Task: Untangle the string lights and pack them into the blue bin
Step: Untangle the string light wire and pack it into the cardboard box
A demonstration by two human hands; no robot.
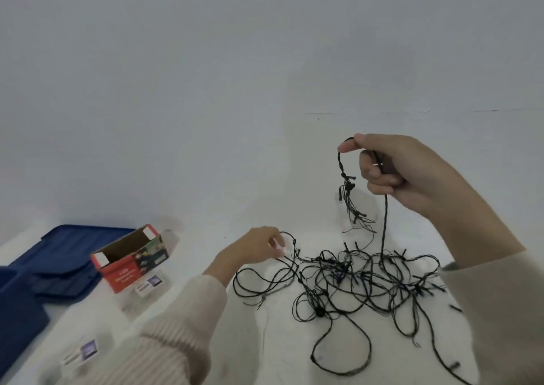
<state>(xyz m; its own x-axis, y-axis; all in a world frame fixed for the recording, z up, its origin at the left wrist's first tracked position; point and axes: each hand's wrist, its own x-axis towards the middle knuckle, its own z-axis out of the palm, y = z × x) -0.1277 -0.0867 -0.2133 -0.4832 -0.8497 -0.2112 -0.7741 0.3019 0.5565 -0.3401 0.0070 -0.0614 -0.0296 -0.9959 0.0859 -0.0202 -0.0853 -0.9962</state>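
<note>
Right now your right hand [406, 175] is raised above the white table [206, 208], thumb and forefinger pinched on a loop of the black string lights [365, 278], with the other fingers curled around the same wire. From that pinch one strand drops straight down into the pile, and a short knotted bunch with several small bulbs dangles just to the left of it, clear of the surface. Most of the wire lies on the table below and between your hands, a loose tangle of overlapping loops, with one long loop trailing toward you. Your left hand [259, 244] is low at the left edge of that tangle, fingertips closed on a thin loop of wire close to the tabletop. Both cream sleeves [176, 334] reach into view. Well to the left, apart from the wire, sits an open red cardboard box [129, 259], tilted on its side, and beyond it at the table's left edge the blue bin [20, 305] and a flat blue lid [67, 252]. Two small printed cards [148, 285] lie near the box.
</note>
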